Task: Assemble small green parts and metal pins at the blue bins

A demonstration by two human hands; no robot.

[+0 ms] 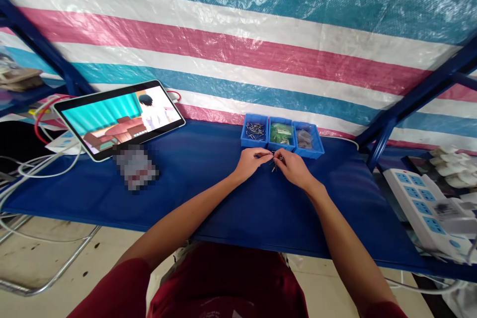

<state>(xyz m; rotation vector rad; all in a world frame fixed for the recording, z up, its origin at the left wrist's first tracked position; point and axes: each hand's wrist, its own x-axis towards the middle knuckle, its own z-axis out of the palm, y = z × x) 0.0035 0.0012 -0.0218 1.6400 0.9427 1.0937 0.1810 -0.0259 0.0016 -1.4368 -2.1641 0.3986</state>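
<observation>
My left hand (250,160) and my right hand (294,166) meet over the blue table (208,184), fingers pinched together on a small dark metal part (275,161). Just behind them stand three small blue bins in a row. The left bin (255,130) holds several grey metal pins, the middle bin (281,133) holds green pieces, the right bin (307,139) holds greyish pieces. What exactly each hand grips is too small to make out.
A tablet (119,117) showing a cartoon leans at the left, with white and red cables (40,159) beside it. A blurred object (136,166) lies in front of it. White power strips (428,208) sit at the right. A striped tarp (238,35) hangs behind.
</observation>
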